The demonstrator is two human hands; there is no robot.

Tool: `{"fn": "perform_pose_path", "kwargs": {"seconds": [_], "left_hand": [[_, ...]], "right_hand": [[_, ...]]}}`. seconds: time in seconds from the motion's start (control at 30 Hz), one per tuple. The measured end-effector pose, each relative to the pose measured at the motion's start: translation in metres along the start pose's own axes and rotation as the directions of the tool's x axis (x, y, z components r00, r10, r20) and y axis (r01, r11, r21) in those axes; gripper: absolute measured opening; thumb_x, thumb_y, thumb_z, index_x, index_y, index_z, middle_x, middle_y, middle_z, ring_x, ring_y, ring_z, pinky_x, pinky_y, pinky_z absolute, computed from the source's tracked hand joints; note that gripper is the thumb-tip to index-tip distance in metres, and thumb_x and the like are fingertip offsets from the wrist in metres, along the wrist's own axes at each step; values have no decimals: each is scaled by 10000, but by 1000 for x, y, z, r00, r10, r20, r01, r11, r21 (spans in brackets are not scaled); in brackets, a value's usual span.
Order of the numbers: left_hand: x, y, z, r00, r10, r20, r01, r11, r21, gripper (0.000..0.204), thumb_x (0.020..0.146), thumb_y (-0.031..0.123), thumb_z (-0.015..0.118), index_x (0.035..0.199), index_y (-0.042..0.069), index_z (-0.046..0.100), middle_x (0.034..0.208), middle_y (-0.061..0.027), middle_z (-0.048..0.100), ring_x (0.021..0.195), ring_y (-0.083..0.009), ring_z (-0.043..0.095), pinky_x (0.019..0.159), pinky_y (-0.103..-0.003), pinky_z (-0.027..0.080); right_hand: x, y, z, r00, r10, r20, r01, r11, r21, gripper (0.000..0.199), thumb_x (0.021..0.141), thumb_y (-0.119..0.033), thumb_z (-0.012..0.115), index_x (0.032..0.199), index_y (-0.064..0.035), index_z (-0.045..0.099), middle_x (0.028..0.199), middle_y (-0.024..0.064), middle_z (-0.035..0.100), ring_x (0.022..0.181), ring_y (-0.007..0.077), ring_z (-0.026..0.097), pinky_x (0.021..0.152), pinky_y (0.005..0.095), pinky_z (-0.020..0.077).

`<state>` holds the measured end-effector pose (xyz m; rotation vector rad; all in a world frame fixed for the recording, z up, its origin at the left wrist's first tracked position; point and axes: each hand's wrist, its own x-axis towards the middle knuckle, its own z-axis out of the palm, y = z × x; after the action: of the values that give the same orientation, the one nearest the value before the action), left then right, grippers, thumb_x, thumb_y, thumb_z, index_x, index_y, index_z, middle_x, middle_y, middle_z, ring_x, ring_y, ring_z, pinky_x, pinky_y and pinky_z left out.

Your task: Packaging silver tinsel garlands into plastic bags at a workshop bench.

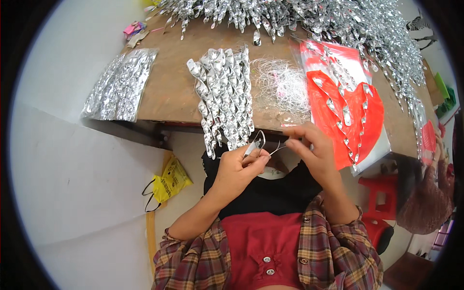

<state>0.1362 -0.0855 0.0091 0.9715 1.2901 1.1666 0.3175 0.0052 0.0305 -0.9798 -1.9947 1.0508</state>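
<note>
My left hand [240, 166] is closed in a pinch in front of the table edge, holding a thin white string [261, 137] that bends into a loop above the fingertips. A flat silver tab shows beside that loop. Just to the right, my right hand [314, 151] has thumb and forefinger pressed together near the string's other end; the exact grip is too small to make out. Silver twisted strips [224, 92] lie side by side on the table and hang over its edge beside my left hand. A tangle of loose white strings [285, 87] lies beyond my hands.
Clear bags with red printing [372, 108] lie at the right, silver spirals on top. A filled clear bag [121, 87] sits at the left corner of the brown table [169, 82]. Shiny strips [338, 19] heap at the back. Another person [427, 203] works at the right, near red stools [382, 193].
</note>
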Motion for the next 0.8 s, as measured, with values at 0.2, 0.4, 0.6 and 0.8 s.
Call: {"fn": "perform_pose_path", "kwargs": {"seconds": [0.2,0.4,0.6,0.8], "left_hand": [[2,1,5,996,84,-38,-80,993,90,145,845,82,618,914,-45,627,706,-2,598,635,-26,500,552,-189,421],[2,-1,7,996,81,-33,-83,996,-35,177,866,82,606,985,-47,626,824,-55,654,720,-66,597,633,-198,485],[-1,9,7,997,50,-62,-59,987,-152,202,877,84,605,1026,-50,625,856,-68,661,790,-81,613,719,-205,490],[1,8,5,989,93,-114,-109,983,-145,159,866,137,635,973,26,672,654,52,561,504,-3,378,445,-172,261]], "right_hand": [[-3,-11,9,921,-363,139,388,843,-372,186,723,-30,691,900,-71,653,790,58,616,706,218,552,635,300,414],[-3,1,18,927,-369,62,369,876,-311,142,752,-7,659,874,-77,646,779,36,624,664,177,534,619,278,399],[-5,-7,26,962,216,169,-273,699,660,68,820,-5,600,879,-33,619,924,48,603,678,63,510,547,182,382],[-5,5,32,976,87,201,-197,747,635,50,841,-40,599,884,-18,612,1051,69,545,714,57,520,575,178,396]]}}
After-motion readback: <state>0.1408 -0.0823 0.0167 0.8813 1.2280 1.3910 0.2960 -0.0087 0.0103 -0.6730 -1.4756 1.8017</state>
